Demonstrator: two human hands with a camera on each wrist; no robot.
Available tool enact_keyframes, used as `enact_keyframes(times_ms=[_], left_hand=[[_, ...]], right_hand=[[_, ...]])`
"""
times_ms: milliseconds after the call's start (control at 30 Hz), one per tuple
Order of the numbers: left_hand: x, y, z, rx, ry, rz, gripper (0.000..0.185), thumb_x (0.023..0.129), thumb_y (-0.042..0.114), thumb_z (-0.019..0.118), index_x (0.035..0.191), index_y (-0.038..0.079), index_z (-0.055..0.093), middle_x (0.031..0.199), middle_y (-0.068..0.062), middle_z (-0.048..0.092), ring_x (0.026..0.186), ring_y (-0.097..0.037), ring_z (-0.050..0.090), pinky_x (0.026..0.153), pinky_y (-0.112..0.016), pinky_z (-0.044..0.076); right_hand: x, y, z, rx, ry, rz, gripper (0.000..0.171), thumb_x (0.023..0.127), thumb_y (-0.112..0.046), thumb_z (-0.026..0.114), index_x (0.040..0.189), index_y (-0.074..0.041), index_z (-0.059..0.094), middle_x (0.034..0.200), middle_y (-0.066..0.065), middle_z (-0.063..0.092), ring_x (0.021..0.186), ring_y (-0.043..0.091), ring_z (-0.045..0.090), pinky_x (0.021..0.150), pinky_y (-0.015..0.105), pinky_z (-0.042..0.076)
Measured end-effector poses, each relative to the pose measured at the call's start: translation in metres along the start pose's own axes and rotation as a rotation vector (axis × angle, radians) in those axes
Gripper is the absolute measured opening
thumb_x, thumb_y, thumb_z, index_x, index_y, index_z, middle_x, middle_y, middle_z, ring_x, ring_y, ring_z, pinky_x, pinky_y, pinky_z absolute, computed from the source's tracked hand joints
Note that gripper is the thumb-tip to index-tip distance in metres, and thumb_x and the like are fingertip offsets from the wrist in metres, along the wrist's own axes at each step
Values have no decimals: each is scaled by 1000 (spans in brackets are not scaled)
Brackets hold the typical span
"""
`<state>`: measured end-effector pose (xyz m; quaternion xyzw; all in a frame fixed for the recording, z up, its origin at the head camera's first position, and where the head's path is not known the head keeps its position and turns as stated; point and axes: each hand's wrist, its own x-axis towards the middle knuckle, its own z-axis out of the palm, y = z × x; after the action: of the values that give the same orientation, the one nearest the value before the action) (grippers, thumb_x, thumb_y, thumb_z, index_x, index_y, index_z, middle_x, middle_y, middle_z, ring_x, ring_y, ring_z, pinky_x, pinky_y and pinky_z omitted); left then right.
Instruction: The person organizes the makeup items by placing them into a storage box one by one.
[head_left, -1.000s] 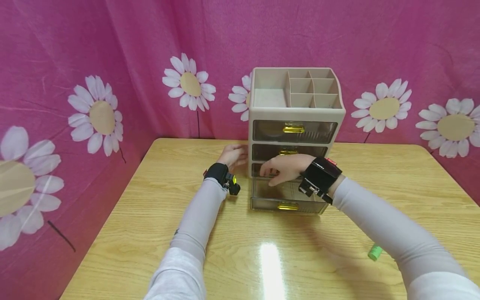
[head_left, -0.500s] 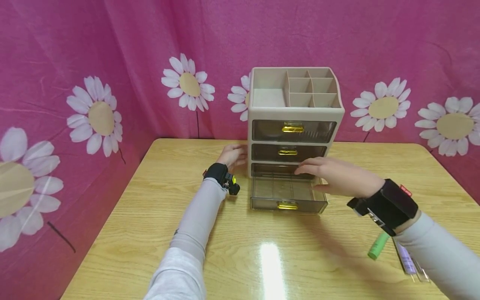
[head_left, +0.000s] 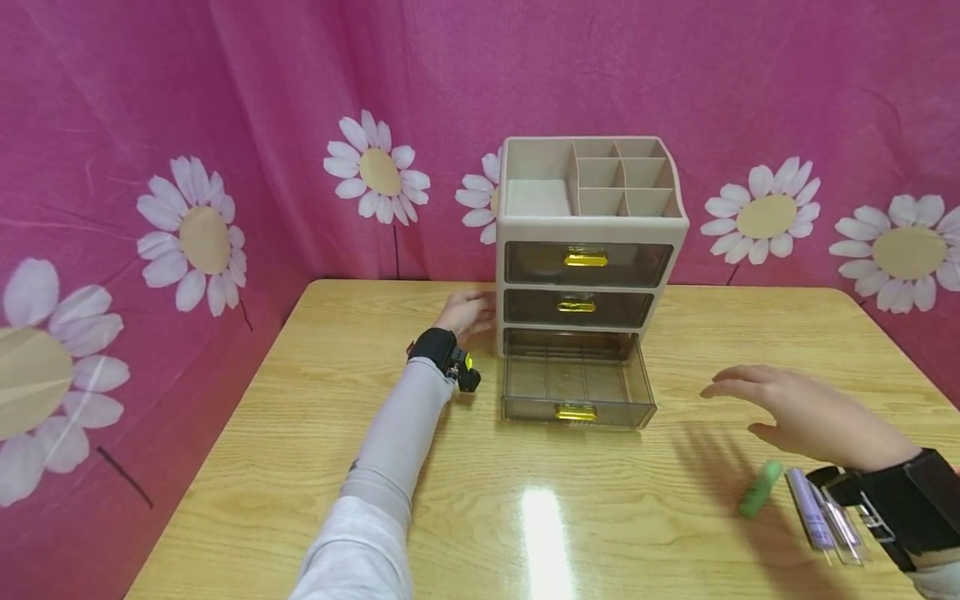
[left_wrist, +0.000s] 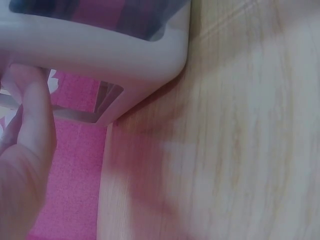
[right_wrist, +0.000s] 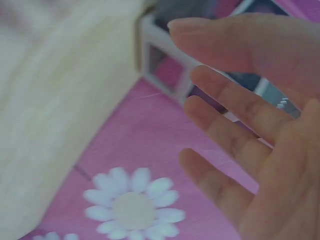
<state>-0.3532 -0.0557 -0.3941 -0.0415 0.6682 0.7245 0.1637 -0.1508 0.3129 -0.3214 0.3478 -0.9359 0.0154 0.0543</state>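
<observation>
A beige drawer organizer (head_left: 592, 227) stands at the back of the table, its bottom smoky clear drawer (head_left: 577, 412) pulled out and bare inside. My left hand (head_left: 467, 313) rests against the organizer's left side; in the left wrist view its thumb touches the side wall. My right hand (head_left: 817, 417) hovers over the table to the right of the drawer, fingers extended and holding nothing. Below that hand lie a green tube (head_left: 761, 488), a purple tube (head_left: 809, 508) and a clear slim item (head_left: 842, 525).
Two upper drawers with gold handles (head_left: 586, 257) are closed. The organizer's top has one large compartment and several small ones. A pink curtain with daisies (head_left: 380, 171) hangs right behind the wooden table (head_left: 360, 367).
My right hand has left the bottom drawer and moved right and toward me, over the tubes. The left hand stays at the organizer's side.
</observation>
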Motion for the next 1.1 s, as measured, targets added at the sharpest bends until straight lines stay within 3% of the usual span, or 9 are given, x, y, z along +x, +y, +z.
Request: enact_keyframes(times_ms=[167,300,600,900,1100], left_hand=[[1,2,0,-11,4,8,39,94,4,48,132,-1,45,125,-19,53,108,-27,53,94,-37,45],[0,2,0,-16,5,10,41,94,4,48,133,-1,43,126,-19,52,112,-28,52,95,-37,44],[-3,1,0,-17,14,-6,42,94,4,48,135,0,41,127,-19,51,112,-28,51,95,-36,44],[-1,-1,2,-30,19,5,38,93,3,48,131,-2,46,122,-20,54,97,-22,55,94,-36,46],[-2,0,2,-22,15,2,38,93,3,48,131,-1,46,122,-20,54,98,-23,55,93,-36,46]], right_hand=[[-23,10,18,72,-114,55,55,57,5,80,107,-10,62,110,14,57,96,35,56,67,38,54],[-34,15,35,147,-152,42,53,58,9,77,104,-12,63,106,7,57,93,30,57,67,35,54],[-44,18,64,299,-124,-70,44,58,1,80,98,-13,66,94,-1,56,82,9,55,59,25,52],[-46,19,68,329,-257,78,45,57,10,73,92,-18,67,91,-7,54,83,6,54,64,27,52],[-46,22,72,381,-236,72,40,63,12,69,87,-20,67,86,-12,53,80,0,52,65,27,52]])
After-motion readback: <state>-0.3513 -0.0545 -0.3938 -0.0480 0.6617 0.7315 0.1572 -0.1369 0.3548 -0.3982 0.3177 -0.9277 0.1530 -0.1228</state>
